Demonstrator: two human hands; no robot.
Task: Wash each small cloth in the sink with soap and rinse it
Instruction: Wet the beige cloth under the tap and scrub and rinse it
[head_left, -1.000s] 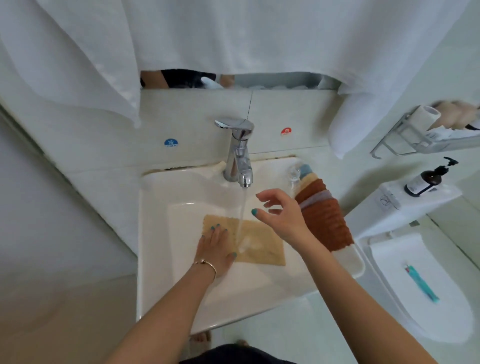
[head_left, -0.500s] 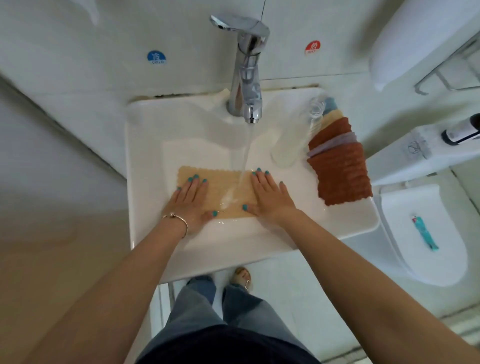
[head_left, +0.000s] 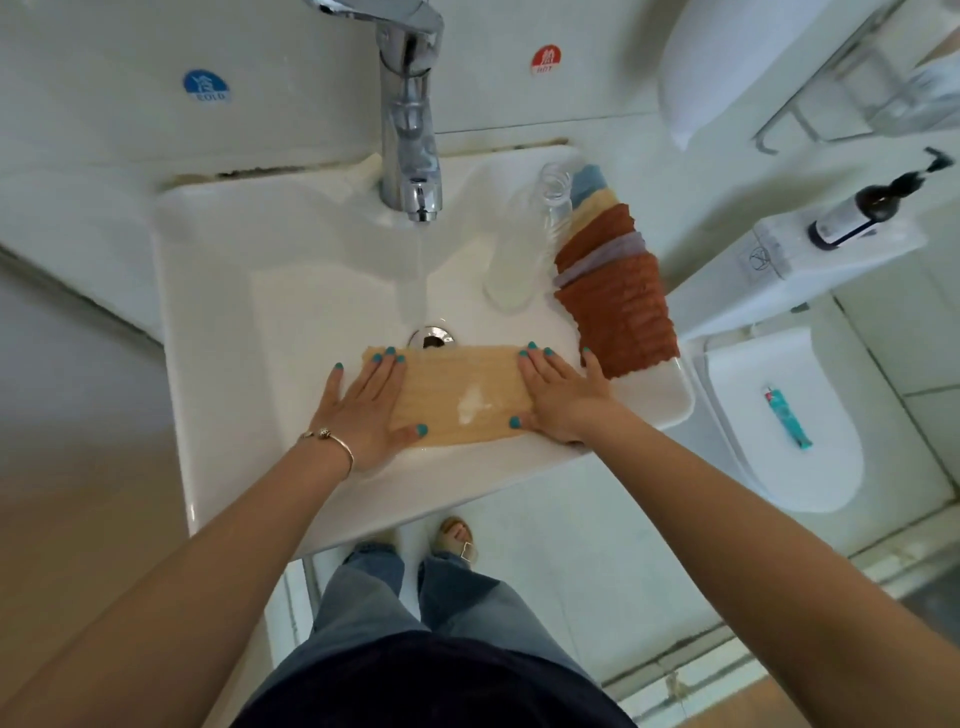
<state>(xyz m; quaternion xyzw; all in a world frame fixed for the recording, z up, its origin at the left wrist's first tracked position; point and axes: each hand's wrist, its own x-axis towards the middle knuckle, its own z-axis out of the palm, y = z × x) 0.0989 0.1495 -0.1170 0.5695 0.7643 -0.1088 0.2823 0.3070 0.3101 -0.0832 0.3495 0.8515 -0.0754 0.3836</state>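
I have my left hand (head_left: 363, 410) and right hand (head_left: 558, 395) pressed flat, fingers straight and gripping nothing, pinning the tan cloth (head_left: 457, 395) in the sink (head_left: 218, 291) just short of the tap's stream (head_left: 418, 275), probably so that white dab, soap I think, stays put.

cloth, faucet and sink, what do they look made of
Cloth: tan woven fabric, likely cotton, ribbed texture, a wet or soapy patch on it. Faucet: metal with a chrome finish, going by its mirror-like reflections. Sink: glossy white, probably glazed ceramic, smooth with soft highlights.
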